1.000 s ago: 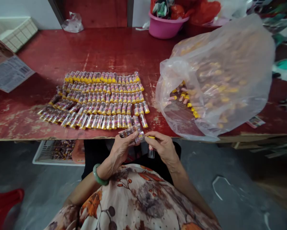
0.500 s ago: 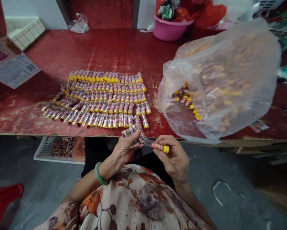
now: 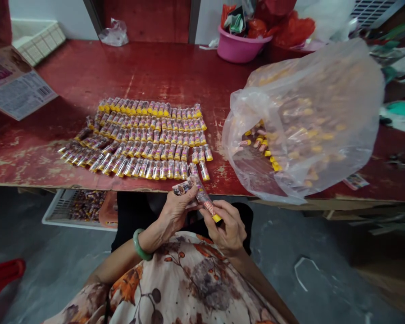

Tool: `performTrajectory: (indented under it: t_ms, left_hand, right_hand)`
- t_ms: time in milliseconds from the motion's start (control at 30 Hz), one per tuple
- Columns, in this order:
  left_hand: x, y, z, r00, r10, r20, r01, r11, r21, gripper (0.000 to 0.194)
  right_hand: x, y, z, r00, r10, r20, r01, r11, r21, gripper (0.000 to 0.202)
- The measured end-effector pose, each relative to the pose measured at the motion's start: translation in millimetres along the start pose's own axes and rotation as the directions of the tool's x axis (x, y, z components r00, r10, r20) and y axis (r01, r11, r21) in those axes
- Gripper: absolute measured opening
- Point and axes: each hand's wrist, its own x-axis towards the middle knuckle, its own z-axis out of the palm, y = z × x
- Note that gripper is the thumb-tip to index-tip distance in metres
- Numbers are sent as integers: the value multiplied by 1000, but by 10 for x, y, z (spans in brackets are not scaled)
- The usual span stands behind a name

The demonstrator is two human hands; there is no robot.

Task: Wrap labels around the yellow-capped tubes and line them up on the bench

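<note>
My left hand (image 3: 175, 209) pinches a small stack of printed clear plastic sleeves (image 3: 181, 187) just off the table's front edge. In my right hand (image 3: 228, 230) is a small clear tube (image 3: 209, 207) with a yellow cap and a red-and-white label, gripped near its cap. Its far end meets the sleeves at my left fingers; how far it sits inside one I cannot tell. Beyond my hands, several rows of wrapped yellow-capped tubes (image 3: 146, 148) lie on the red table (image 3: 148, 67). To the right, a large translucent bag (image 3: 327, 85) holds many loose capped tubes.
A printed carton (image 3: 23, 96) and a white basket (image 3: 42, 45) are at the left. A pink basin (image 3: 241, 47) full of bags stands at the back. Below the table edge is a white crate (image 3: 55, 211) of small wrapped pieces. A red stool (image 3: 2, 274) is lower left.
My right hand has moved left with the tube, bringing it close against my left fingers and tilting its cap downward. My left hand keeps its hold on the sleeves.
</note>
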Motion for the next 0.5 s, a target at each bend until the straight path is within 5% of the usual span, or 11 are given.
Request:
performTrajectory:
  t_ms: [100, 300, 500]
  left_hand:
    - [-31, 32, 5, 1000, 18, 21, -18, 1000, -23, 41]
    - [-101, 128, 2, 1000, 3, 26, -1, 999, -46, 38]
    - [-176, 53, 19, 986, -63, 156, 60, 998, 25, 40]
  right_hand:
    - [27, 4, 20, 1000, -2, 11, 1, 996, 84, 51]
    - [111, 27, -174, 927, 17, 375, -138, 944, 299, 44]
    - [186, -1, -167, 975, 140, 175, -178, 957, 229, 40]
